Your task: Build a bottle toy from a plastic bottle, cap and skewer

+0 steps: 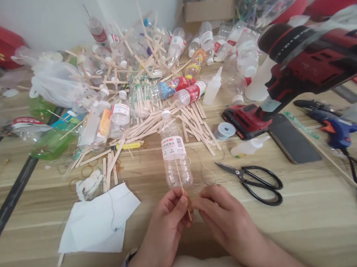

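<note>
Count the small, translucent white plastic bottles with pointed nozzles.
2: one nozzle bottle right of the red-labelled clear plastic bottle, another nozzle bottle lying left of the black rectangular phone. More may be hidden behind the red-and-black drill.

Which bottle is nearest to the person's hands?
The clear, white-labelled bottle directly beyond the left hand, which pinches a thin stick; the others are farther away.
</note>
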`<move>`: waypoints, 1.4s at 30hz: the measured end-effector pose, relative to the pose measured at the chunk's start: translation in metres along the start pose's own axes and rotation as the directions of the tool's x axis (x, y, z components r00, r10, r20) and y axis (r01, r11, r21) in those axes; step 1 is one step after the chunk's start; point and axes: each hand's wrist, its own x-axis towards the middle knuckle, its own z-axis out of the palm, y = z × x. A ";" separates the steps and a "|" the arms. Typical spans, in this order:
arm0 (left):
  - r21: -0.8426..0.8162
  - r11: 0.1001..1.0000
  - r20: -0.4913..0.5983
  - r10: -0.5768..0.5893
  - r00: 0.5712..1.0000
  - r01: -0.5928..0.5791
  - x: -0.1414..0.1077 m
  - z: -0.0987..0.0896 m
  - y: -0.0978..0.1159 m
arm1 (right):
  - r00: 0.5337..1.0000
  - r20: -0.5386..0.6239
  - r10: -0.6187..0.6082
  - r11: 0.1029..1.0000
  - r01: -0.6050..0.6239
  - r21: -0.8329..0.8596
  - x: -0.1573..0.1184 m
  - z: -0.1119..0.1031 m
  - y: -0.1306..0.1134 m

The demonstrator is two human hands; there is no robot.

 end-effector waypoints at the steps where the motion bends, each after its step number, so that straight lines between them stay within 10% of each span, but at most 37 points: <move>1: -0.001 1.000 0.004 0.000 1.000 0.000 0.000 0.000 0.000 | 1.000 -0.007 0.004 0.999 -0.005 -0.032 0.001 0.000 0.000; 13: 0.065 0.997 0.028 0.039 0.999 -0.040 0.001 0.005 0.000 | 0.990 -0.131 -0.053 0.981 0.027 -0.192 0.003 0.002 0.004; 42: 0.144 0.988 0.009 0.054 0.998 -0.055 0.002 0.006 0.000 | 0.916 0.336 -0.218 0.710 0.385 -0.589 0.026 -0.033 0.002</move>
